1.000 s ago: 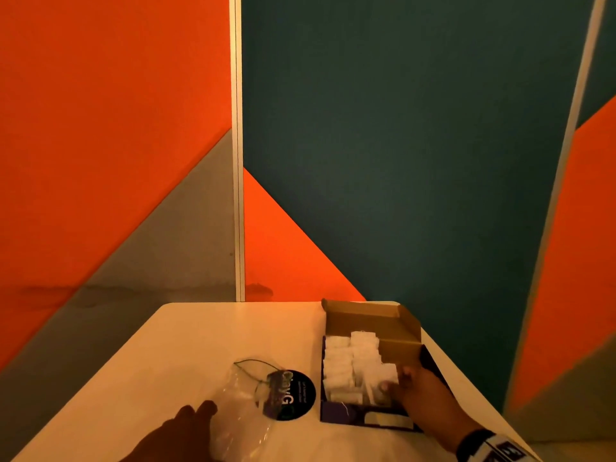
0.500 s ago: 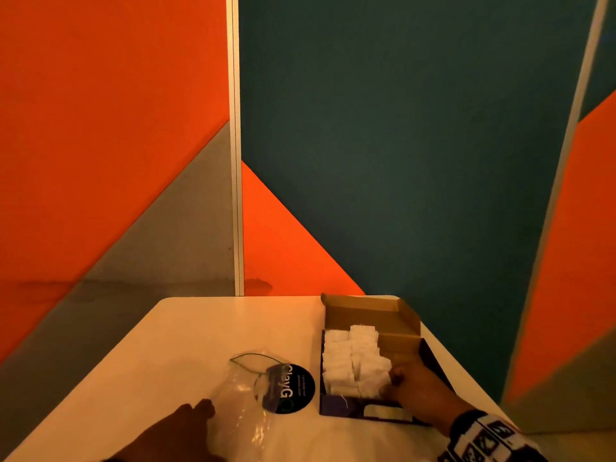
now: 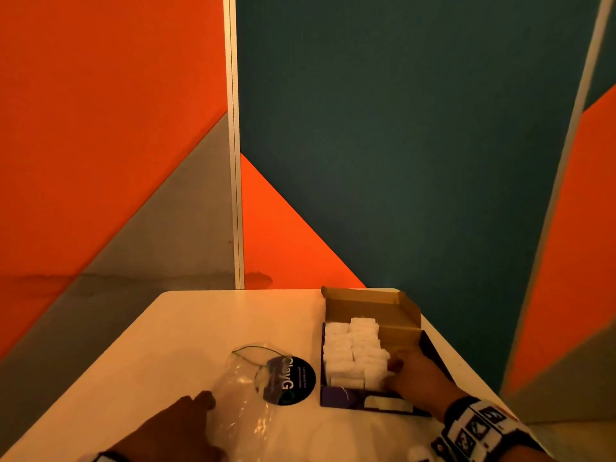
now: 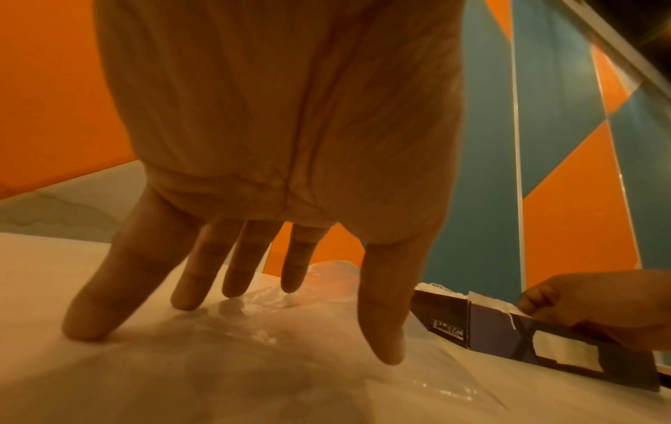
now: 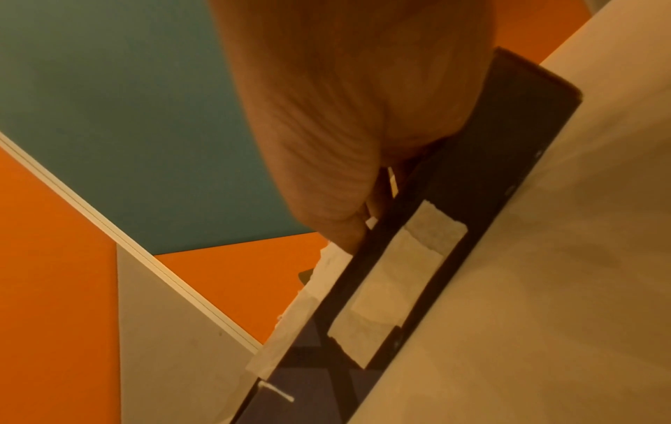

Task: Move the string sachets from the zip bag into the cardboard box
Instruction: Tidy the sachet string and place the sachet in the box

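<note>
The cardboard box [image 3: 370, 303] lies open at the table's right, with white string sachets [image 3: 353, 351] standing in two rows inside. My right hand [image 3: 393, 371] reaches into the box's near right part, thumb against the right row. Its curled fingers [image 5: 345, 238] pinch a sachet [image 5: 327, 275] at the box's dark front wall [image 5: 483, 149]. The clear zip bag [image 3: 246, 405] lies crumpled left of the box and looks empty. My left hand [image 3: 200, 405] presses on the bag [image 4: 254, 358] with straight, spread fingers [image 4: 381, 330].
A round black label [image 3: 296, 380] and a thin green string [image 3: 253, 350] lie at the bag's far end. The white table [image 3: 186, 331] ends close behind the box, against orange, grey and teal wall panels. The box's right side is near the table's right edge.
The right hand has pushed its sachet down into the near end of the right row and moved slightly left. The left hand has crept a little further onto the bag.
</note>
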Motion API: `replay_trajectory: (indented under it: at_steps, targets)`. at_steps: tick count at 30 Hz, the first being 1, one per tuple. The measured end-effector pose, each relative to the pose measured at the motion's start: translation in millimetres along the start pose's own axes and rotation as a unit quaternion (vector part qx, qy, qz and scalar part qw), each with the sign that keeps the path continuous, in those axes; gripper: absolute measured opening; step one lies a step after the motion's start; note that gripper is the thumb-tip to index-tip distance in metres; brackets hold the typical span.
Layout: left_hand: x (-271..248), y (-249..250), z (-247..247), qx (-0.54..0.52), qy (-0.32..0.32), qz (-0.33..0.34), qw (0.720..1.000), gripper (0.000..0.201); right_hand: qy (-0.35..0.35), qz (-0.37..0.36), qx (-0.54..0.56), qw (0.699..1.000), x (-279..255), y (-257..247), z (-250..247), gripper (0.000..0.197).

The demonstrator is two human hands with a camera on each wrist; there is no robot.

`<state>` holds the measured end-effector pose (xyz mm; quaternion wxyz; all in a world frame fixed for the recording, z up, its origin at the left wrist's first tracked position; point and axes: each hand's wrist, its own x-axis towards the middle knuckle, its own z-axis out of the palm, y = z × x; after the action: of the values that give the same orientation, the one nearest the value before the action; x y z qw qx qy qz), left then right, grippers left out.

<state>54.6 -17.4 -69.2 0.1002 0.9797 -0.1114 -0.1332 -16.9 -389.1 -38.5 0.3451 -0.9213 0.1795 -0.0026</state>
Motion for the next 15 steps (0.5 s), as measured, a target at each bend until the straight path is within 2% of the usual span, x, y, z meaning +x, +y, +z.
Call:
replay_trajectory:
  at_steps: [5,10,15]
  targets:
    - [-11,8,-20,0.010,-0.055,-0.019,0.998,0.090,0.040,0.011,0.007,0.999,4,4,4,0.026]
    - [-11,13,-23,-0.004,-0.034,-0.025,0.999,0.084,0.062,0.020,0.039,0.997,5,9,6,0.041]
    - [-11,18,-19,0.002,0.000,-0.032,0.999,0.109,0.131,0.041,0.098,0.986,-14,0,3,0.033]
